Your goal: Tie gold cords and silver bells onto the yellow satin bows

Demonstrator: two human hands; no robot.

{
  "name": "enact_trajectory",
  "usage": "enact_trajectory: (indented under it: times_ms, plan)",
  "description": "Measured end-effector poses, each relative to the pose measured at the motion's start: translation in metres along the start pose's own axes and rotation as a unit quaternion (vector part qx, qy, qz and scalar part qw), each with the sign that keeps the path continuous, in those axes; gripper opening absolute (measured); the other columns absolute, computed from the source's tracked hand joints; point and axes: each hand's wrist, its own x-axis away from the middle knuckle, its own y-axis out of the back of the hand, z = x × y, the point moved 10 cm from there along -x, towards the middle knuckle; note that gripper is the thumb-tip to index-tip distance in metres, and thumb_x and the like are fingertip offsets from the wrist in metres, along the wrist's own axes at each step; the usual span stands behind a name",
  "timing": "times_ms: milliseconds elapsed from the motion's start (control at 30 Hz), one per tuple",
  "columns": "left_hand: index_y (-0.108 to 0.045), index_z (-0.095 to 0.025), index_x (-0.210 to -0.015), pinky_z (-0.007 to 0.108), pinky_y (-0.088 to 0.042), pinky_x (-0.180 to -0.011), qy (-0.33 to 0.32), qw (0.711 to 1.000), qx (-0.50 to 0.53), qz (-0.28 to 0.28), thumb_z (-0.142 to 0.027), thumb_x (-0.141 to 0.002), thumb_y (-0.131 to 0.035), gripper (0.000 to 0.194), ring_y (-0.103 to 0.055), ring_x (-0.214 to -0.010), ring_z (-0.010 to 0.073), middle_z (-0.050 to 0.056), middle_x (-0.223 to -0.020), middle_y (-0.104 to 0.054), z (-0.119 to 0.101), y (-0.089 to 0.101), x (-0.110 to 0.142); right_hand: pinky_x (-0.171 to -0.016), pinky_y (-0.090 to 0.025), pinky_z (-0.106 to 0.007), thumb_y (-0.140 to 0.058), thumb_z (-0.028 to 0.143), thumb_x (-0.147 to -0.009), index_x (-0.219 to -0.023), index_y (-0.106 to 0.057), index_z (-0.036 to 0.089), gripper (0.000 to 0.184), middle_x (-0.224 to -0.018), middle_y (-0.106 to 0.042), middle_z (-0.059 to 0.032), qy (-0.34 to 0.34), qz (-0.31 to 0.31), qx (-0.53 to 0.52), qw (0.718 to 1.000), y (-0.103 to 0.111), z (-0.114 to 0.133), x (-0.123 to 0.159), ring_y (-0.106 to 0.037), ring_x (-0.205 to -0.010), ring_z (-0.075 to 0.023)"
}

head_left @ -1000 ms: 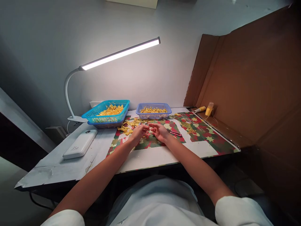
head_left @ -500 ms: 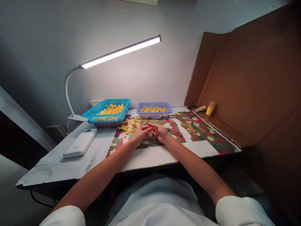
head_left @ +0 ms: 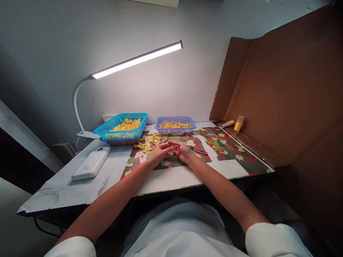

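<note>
My left hand [head_left: 160,152] and my right hand [head_left: 183,151] rest close together on the red, green and white patterned mat [head_left: 230,159], fingertips almost touching. Their fingers are curled around something small that I cannot make out. A loose heap of small yellow pieces [head_left: 146,144] lies on the mat just beyond my left hand. A thin red-handled tool [head_left: 199,151] lies right of my right hand.
A turquoise basket [head_left: 122,130] and a lilac basket [head_left: 175,126], both holding yellow pieces, stand at the back. A white power bank [head_left: 91,162] lies left. A white desk lamp [head_left: 134,62] arches overhead. Brown cardboard [head_left: 281,96] walls the right side, with a yellow spool [head_left: 238,124] at its foot.
Both hands have drawn slightly closer together, fingertips nearly meeting. Nothing else on the table has moved.
</note>
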Motion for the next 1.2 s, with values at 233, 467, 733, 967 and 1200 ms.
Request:
enact_trajectory:
  times_ms: [233,467,733,967,1200]
  plan:
    - [-0.064,-0.012,-0.067,0.02,-0.046,-0.05,0.094,0.985,0.142,-0.024,-0.021,-0.067,-0.069,0.01,-0.052,-0.052,0.0084,0.005,-0.068,-0.064,0.01,0.006,-0.003,-0.06,-0.039,-0.023,-0.067,0.027,-0.07,-0.076,-0.072,0.019,0.012,-0.076,-0.069,-0.0035,-0.01,-0.003,0.013,1.0,0.002,-0.002,0.0,-0.059,-0.077,-0.0141]
    - [-0.07,-0.012,-0.085,0.018,-0.048,-0.05,0.14,0.968,0.208,-0.005,-0.023,-0.076,-0.072,0.014,-0.054,-0.055,0.008,0.006,-0.077,-0.068,0.013,0.002,-0.001,-0.064,-0.04,-0.023,-0.066,0.019,-0.065,-0.067,-0.07,0.019,0.004,-0.079,-0.067,-0.0009,-0.006,-0.016,0.053,0.998,0.005,-0.005,-0.001,-0.051,-0.071,-0.0108]
    - [-0.069,-0.01,-0.073,0.014,-0.042,-0.046,0.101,0.973,0.204,-0.047,-0.012,-0.07,-0.077,0.009,-0.056,-0.054,0.0056,0.003,-0.068,-0.066,0.009,0.013,-0.004,-0.062,-0.038,-0.022,-0.071,0.02,-0.062,-0.067,-0.069,0.019,0.006,-0.073,-0.066,-0.001,-0.028,-0.011,0.085,0.996,0.007,-0.01,-0.003,-0.05,-0.071,-0.0112]
    - [-0.07,-0.009,-0.072,0.013,-0.041,-0.046,0.083,0.974,0.197,-0.072,-0.014,-0.067,-0.08,0.012,-0.054,-0.05,0.0034,0.002,-0.066,-0.066,0.009,0.021,-0.008,-0.063,-0.037,-0.023,-0.072,0.025,-0.062,-0.082,-0.072,0.022,0.02,-0.071,-0.067,-0.0004,-0.03,0.007,0.099,0.995,0.002,-0.01,-0.003,-0.053,-0.075,-0.0134]
    - [-0.07,-0.009,-0.073,0.014,-0.041,-0.046,0.081,0.975,0.191,-0.076,-0.014,-0.067,-0.079,0.013,-0.054,-0.051,0.0044,0.002,-0.065,-0.065,0.013,0.023,-0.009,-0.064,-0.038,-0.024,-0.071,0.027,-0.062,-0.079,-0.072,0.021,0.018,-0.07,-0.067,-0.001,-0.027,0.006,0.103,0.994,0.001,-0.009,-0.002,-0.055,-0.075,-0.014]
